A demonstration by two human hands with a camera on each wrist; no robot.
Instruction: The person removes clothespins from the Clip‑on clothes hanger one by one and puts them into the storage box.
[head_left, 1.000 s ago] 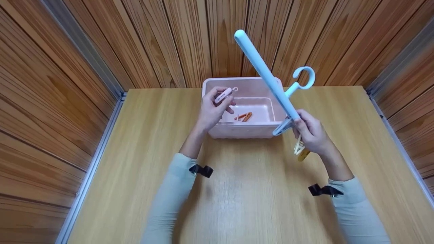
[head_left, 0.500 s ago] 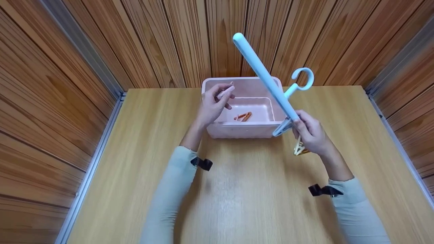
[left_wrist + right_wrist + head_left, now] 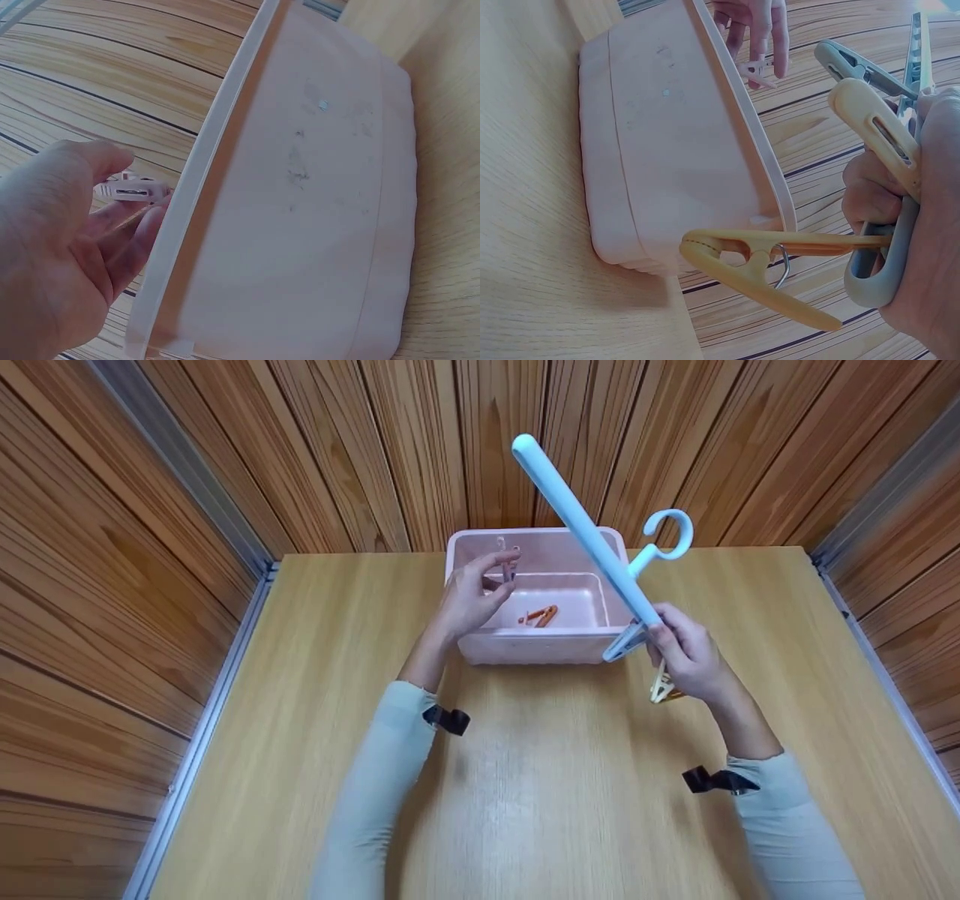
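Note:
Over the left side of the pink bin (image 3: pixel 540 649), my left hand (image 3: pixel 469 600) pinches a small pink clothespin (image 3: pixel 131 189) by its fingertips. My right hand (image 3: pixel 691 654) grips one end of a light-blue hanger (image 3: pixel 581 521), which slants up and left across the bin's right side, hook to the right. Clipped near the gripped end are a grey-blue clothespin (image 3: pixel 624 642), a cream clothespin (image 3: pixel 874 127) and a mustard clothespin (image 3: pixel 757 262). Inside the bin lies an orange clothespin (image 3: pixel 549 616), with a small pinkish piece beside it.
The bin stands at the back of a wooden table (image 3: pixel 517 780), near the plank wall (image 3: pixel 390 450). Metal rails (image 3: pixel 202 727) edge the table on both sides. A black strap sits on each sleeve cuff.
My left hand has turned the pink clothespin from slanting to nearly upright, drawing its forearm slightly forward. The hanger has shifted slightly, its top end a little lower; the right hand barely moves.

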